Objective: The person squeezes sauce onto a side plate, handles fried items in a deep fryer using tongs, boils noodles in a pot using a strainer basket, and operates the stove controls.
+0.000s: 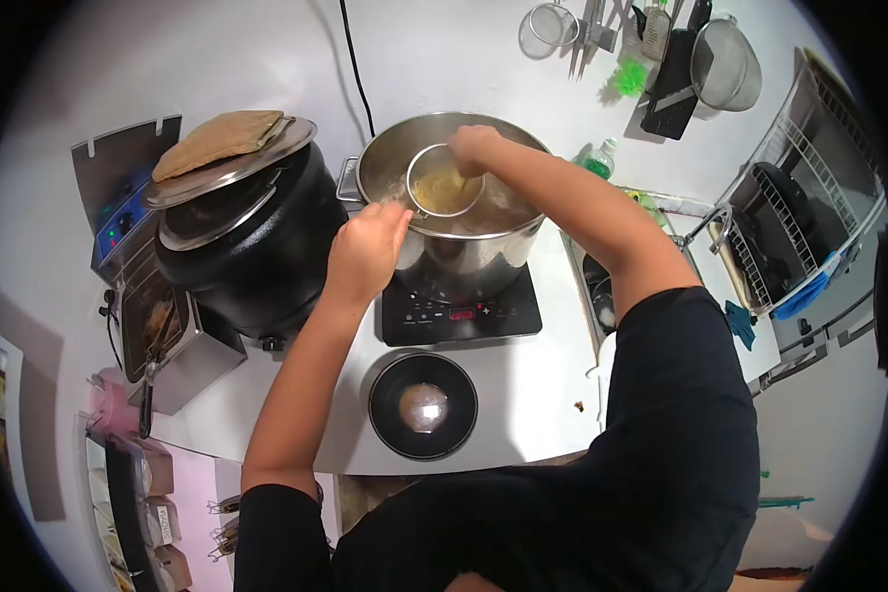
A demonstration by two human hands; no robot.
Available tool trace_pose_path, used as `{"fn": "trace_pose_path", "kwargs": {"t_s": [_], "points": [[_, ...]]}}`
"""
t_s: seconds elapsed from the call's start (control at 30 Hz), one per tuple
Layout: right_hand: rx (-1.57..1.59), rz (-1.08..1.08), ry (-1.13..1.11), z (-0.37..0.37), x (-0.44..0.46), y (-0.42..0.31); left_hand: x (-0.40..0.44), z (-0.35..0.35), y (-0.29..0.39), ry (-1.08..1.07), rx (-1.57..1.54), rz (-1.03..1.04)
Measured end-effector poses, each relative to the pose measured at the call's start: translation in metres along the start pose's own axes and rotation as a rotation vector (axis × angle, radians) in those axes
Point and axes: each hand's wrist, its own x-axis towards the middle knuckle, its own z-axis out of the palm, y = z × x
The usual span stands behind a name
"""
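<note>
Over the large steel pot (464, 252), a round wire strainer (446, 181) hangs inside the rim with something yellowish in it. My left hand (368, 247) is closed round the strainer's handle at the pot's near left rim. At the strainer's upper right edge is my right hand (474, 150), fingers curled and pointing down into it; what they hold, if anything, is hidden. The pot stands on a black induction cooker (461, 318) with a lit red display. In front of the cooker sits a black bowl (423, 406) with a little liquid in it.
A black soup kettle (257, 247) with a tilted lid and a folded brown cloth (217, 143) stands left of the pot. Further left is a steel fryer (197, 345). Strainers and utensils hang on the wall at the upper right. A dish rack (799, 197) is at the right.
</note>
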Motion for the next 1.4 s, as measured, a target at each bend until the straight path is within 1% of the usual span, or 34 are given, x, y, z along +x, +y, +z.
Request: {"fn": "trace_pose_path", "kwargs": {"t_s": [0.03,0.1,0.13,0.2,0.23,0.3,0.37,0.4,0.43,0.47,0.5,0.53,0.57,0.6,0.63,0.67,0.73,0.77,0.8,0.87,0.9,0.97,1.0,1.07,1.13,1.17,1.2,1.23,1.27,1.3,1.33,1.4], "points": [[-0.003,-0.002,0.003,-0.004,0.002,0.001,0.000,0.000,0.000,-0.001,-0.003,0.001],[0.169,0.108,0.103,-0.010,0.001,0.005,-0.001,0.000,0.002,-0.007,-0.013,-0.001],[0.171,0.111,0.101,-0.009,-0.002,0.005,0.000,0.000,0.002,-0.015,-0.002,-0.006],[0.047,0.009,0.033,0.003,0.001,0.006,0.000,0.000,0.003,-0.026,0.010,-0.007],[0.047,0.010,0.035,0.005,0.005,0.009,0.000,0.000,0.002,-0.020,-0.006,-0.003],[0.171,0.047,0.131,0.006,0.015,0.010,0.000,0.002,0.002,-0.007,-0.020,-0.013],[0.119,0.068,0.235,0.016,0.015,0.016,-0.001,0.005,0.001,0.013,-0.043,-0.011],[0.053,0.028,0.185,0.022,0.013,0.016,-0.003,0.004,0.001,-0.006,-0.083,-0.026],[0.018,-0.039,0.064,0.025,0.015,0.013,-0.004,0.008,-0.001,-0.038,-0.085,-0.056],[-0.041,-0.103,-0.033,0.018,0.017,0.005,-0.006,0.006,-0.003,-0.041,-0.100,0.016],[0.017,-0.134,0.133,0.024,0.031,0.011,-0.006,0.006,-0.002,-0.028,-0.076,0.015],[0.098,-0.031,0.026,0.012,0.039,0.016,-0.006,0.001,0.003,-0.028,-0.081,-0.002],[0.121,0.012,0.254,0.022,0.039,0.025,-0.006,0.002,0.006,0.013,-0.109,-0.017],[0.089,0.043,0.192,0.014,0.030,0.019,-0.005,0.004,0.005,0.025,-0.041,0.002],[0.059,0.088,0.125,0.007,0.019,0.015,-0.005,0.005,0.005,0.041,-0.039,-0.014],[0.058,0.074,0.134,0.005,0.013,0.005,-0.005,0.004,0.004,0.054,-0.043,-0.022],[0.009,-0.039,0.079,0.000,0.005,-0.008,-0.004,0.004,0.002,0.068,-0.046,-0.055],[0.082,-0.108,0.025,0.015,0.040,0.010,-0.004,0.004,0.002,0.067,-0.062,-0.087],[0.081,-0.105,0.020,0.012,0.035,0.011,-0.004,0.004,0.003,0.065,-0.068,-0.088],[0.100,0.088,0.288,0.012,0.026,0.015,-0.002,0.003,0.005,0.042,-0.036,-0.156],[0.102,0.095,0.287,0.018,0.025,0.012,-0.002,0.003,0.006,0.006,-0.026,-0.179],[-0.128,-0.095,0.065,0.024,0.021,0.002,-0.002,0.001,0.006,0.008,-0.030,-0.162],[-0.130,-0.083,0.064,0.019,0.022,0.003,-0.001,0.001,0.006,0.011,-0.036,-0.154],[0.062,0.064,0.256,0.013,0.023,0.009,-0.002,0.003,0.006,0.005,-0.018,-0.148],[-0.055,0.009,0.103,0.016,0.020,0.012,-0.004,0.006,0.003,-0.030,-0.012,-0.123],[-0.122,-0.037,0.035,0.017,0.015,0.007,-0.005,0.006,0.002,0.004,-0.042,-0.084],[-0.150,-0.125,-0.042,0.010,0.012,0.000,-0.005,0.004,0.002,0.011,-0.034,-0.040],[0.029,-0.081,0.096,0.016,0.022,0.003,-0.005,0.004,0.003,0.020,-0.050,-0.066],[0.058,-0.020,0.114,0.004,0.009,0.003,-0.005,0.007,0.000,0.069,-0.060,-0.017],[0.083,0.034,0.134,-0.011,-0.003,0.004,-0.004,0.006,0.003,0.034,0.003,-0.060],[0.088,0.062,0.126,-0.006,-0.005,0.004,-0.005,0.008,0.001,0.002,0.084,-0.042],[-0.081,-0.056,0.021,0.004,-0.006,0.002,-0.004,0.010,-0.002,0.042,0.053,0.024]]}}
